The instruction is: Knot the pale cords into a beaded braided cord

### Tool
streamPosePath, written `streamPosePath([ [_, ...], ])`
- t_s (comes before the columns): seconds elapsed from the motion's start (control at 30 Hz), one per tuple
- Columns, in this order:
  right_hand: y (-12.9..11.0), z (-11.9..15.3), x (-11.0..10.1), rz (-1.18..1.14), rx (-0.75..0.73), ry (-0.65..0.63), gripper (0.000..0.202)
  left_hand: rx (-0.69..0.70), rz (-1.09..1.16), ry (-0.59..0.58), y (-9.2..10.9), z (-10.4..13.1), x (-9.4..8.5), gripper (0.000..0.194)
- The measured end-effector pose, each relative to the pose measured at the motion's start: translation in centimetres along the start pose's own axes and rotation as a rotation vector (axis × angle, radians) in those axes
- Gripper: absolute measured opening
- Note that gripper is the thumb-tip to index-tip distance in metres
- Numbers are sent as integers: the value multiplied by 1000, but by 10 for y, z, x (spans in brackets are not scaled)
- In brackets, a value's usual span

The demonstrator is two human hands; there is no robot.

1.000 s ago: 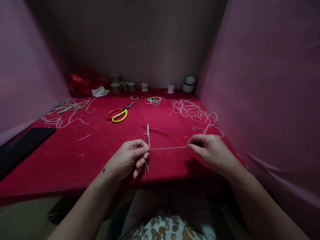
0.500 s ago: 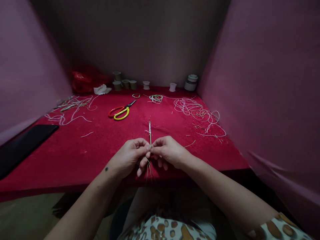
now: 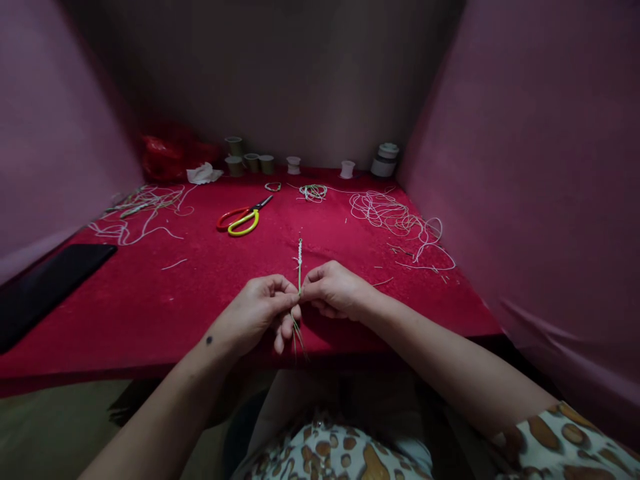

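Black slab point(image 3: 47, 290) cut off at left edge, fingertip contact unclear.

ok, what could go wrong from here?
Judging by this view:
1. The left hand and right hand crowd one spot on the thin strand; a slip might loosen it.
2. The loose green ends hang below the fingers and could tangle.
3. The offcut by the right forearm might snag.

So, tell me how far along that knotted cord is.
Partway, it seems. The white knotted stretch at the far end looks done. In hand: the left hand and right hand pinch the green cord below it. The loose strands hanging underneath look unworked; how much is left, I can't tell.
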State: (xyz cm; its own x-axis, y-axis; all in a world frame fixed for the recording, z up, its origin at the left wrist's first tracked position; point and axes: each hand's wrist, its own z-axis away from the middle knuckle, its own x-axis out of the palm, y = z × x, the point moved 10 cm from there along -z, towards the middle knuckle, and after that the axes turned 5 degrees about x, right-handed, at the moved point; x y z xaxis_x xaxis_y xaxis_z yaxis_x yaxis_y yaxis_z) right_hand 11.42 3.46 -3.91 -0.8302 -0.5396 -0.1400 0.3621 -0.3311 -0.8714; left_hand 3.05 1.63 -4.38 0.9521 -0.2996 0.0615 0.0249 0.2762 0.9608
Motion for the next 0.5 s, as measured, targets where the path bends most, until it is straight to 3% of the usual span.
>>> streamPosePath([
  [0.5, -4, -1, 0, -23, -53, -30, 21, -90, -94, -105, 0, 2, -10, 16],
])
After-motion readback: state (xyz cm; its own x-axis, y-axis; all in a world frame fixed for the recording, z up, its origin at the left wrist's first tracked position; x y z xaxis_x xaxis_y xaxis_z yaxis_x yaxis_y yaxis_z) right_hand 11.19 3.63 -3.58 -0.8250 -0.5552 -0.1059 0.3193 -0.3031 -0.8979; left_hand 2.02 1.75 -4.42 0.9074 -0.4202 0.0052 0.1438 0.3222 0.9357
